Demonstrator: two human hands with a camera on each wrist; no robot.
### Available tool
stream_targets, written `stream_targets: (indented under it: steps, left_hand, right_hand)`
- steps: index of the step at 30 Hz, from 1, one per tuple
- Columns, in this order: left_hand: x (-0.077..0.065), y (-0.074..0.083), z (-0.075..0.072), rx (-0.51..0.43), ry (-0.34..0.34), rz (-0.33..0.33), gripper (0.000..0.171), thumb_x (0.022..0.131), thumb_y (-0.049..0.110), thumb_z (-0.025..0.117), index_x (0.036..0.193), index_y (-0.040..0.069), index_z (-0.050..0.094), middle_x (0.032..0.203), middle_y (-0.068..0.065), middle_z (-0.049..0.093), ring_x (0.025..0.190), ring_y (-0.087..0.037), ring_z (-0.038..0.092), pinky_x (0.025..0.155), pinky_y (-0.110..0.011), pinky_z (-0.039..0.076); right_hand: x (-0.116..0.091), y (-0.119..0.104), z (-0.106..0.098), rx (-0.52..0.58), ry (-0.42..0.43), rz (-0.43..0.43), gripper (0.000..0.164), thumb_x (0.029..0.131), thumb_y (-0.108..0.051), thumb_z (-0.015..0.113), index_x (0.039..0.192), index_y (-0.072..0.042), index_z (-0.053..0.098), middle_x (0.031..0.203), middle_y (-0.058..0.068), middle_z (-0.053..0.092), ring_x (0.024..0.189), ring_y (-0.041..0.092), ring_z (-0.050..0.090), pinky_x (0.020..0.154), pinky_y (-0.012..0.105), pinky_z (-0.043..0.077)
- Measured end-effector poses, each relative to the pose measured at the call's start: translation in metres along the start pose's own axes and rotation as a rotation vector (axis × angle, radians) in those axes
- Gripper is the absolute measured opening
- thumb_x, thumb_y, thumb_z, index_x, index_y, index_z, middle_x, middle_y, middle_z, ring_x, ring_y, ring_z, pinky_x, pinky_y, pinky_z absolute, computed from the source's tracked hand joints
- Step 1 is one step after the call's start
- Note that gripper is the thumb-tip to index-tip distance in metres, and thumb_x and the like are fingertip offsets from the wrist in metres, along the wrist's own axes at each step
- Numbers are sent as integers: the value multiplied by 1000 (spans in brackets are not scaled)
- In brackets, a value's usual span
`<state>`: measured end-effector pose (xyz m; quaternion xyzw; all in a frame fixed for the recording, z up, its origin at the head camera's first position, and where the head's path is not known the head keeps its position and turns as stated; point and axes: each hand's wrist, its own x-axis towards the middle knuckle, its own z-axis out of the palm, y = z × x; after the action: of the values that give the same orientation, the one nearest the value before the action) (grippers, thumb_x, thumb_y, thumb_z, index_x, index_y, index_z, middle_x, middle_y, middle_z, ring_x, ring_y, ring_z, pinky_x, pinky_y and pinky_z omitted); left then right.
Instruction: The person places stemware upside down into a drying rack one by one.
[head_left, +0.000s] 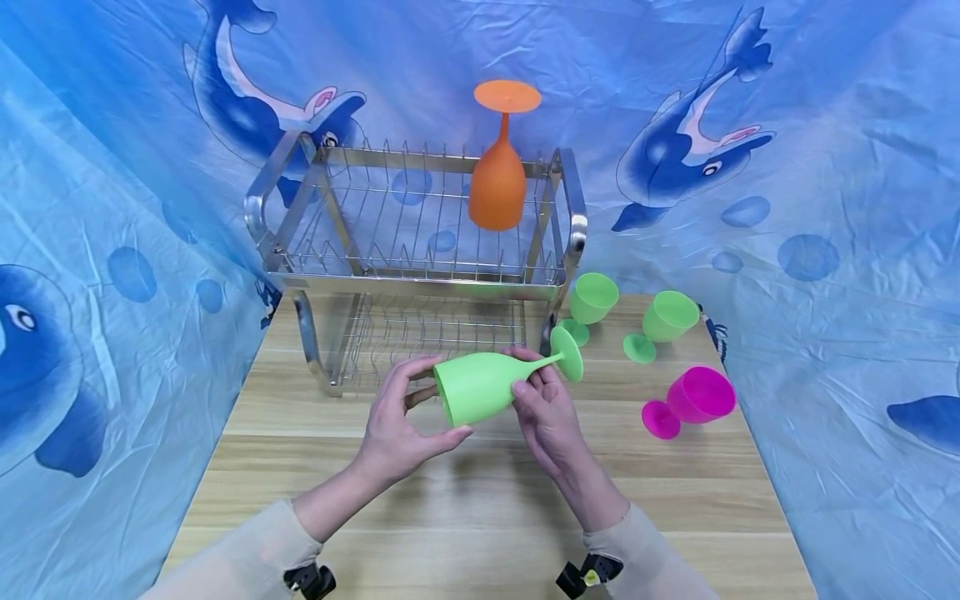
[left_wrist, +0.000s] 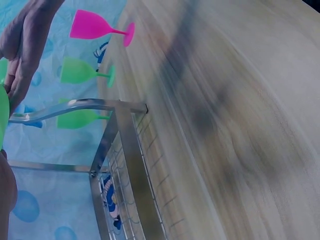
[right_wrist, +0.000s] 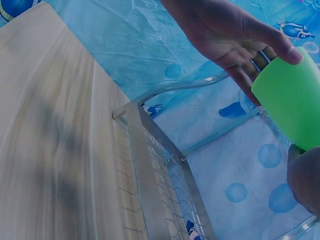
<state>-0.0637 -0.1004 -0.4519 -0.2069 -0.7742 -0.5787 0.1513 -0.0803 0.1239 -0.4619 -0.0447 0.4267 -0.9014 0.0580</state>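
Observation:
A light green plastic goblet (head_left: 480,387) is held on its side above the table, its mouth toward the left. My left hand (head_left: 397,421) grips it at the rim, fingers at the far side and thumb at the near side. In the right wrist view the thumb of the left hand (right_wrist: 230,37) lies on the goblet's edge. My right hand (head_left: 551,412) pinches the goblet where bowl meets stem, with the round foot sticking out beyond the fingers. In the left wrist view, only a sliver of the goblet shows beside the right hand (left_wrist: 25,50).
Behind the hands stands a two-tier metal dish rack (head_left: 420,287). An orange goblet (head_left: 497,183) rests upside down on its upper tier. To the right on the wooden table (head_left: 465,533) stand two green goblets (head_left: 595,298) and a magenta goblet (head_left: 701,395). Blue dolphin-print cloth (head_left: 847,150) surrounds the table.

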Motion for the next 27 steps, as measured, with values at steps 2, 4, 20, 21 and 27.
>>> stream_targets:
  steps: [2,4,20,21,27]
  left_hand:
    - [-1,-1,0,-7,3,-8,94,65,7,102,146,9,54,141,-13,56,123,-22,60,98,-34,62]
    - [-1,-2,1,-15,5,-14,94,65,6,102,146,6,54,141,-14,56,123,-21,60,98,-33,62]
    - [-5,-5,1,-39,-2,-19,95,65,5,101,146,7,53,141,-15,55,125,-22,57,97,-33,63]
    - [-5,-4,1,-41,-3,-17,95,65,6,101,146,7,53,140,-16,55,125,-23,57,96,-34,63]
    - [-5,-4,2,-47,-11,-21,97,64,6,102,146,6,51,140,-17,54,126,-24,58,96,-36,63]
  right_hand:
    - [0,0,0,-19,-4,-2,48,97,12,53,141,-8,52,158,22,42,138,21,53,119,31,46]
    - [0,1,0,-40,-10,-5,47,98,12,53,140,-7,51,158,22,42,139,21,53,121,31,45]
    - [3,0,1,-105,-39,-75,44,96,11,57,134,-10,55,147,14,56,138,23,55,121,33,45]
    - [3,0,1,-104,-43,-80,44,96,11,57,134,-11,56,148,16,55,138,23,55,121,33,45]
    - [4,0,0,-97,-57,-105,44,96,12,58,131,-14,60,145,13,58,135,21,58,118,32,48]
